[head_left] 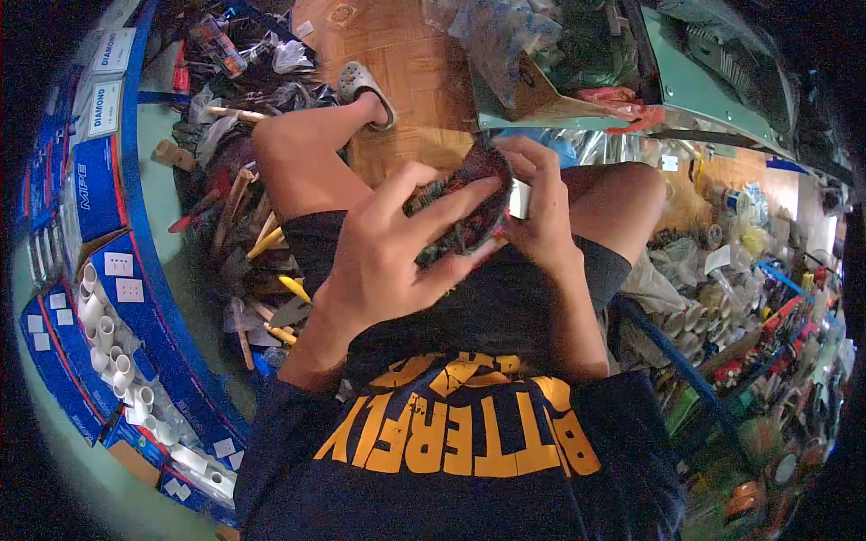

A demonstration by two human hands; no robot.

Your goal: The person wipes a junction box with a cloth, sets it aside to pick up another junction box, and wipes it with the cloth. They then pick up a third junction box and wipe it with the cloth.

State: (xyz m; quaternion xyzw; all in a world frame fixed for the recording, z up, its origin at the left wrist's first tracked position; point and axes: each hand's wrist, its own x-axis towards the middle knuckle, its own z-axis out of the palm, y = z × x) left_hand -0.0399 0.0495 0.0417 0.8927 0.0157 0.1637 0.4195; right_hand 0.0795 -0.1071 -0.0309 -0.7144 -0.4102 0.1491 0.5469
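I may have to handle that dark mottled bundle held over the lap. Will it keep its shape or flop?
Probably floppy: the dark mottled bundle bends and bulges under the left hand. It is likely not slippery, as its surface looks rough and dull. The right hand grips its other side, so it may sag if held by one edge.

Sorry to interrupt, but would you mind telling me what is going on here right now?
A seated person holds a dark bundle over the lap with both hands. The left hand spreads across its front; the right hand has its grip on the right side, beside a small white piece. A pile of hand tools lies on the floor to the left, next to blue boxes and white pipe fittings.
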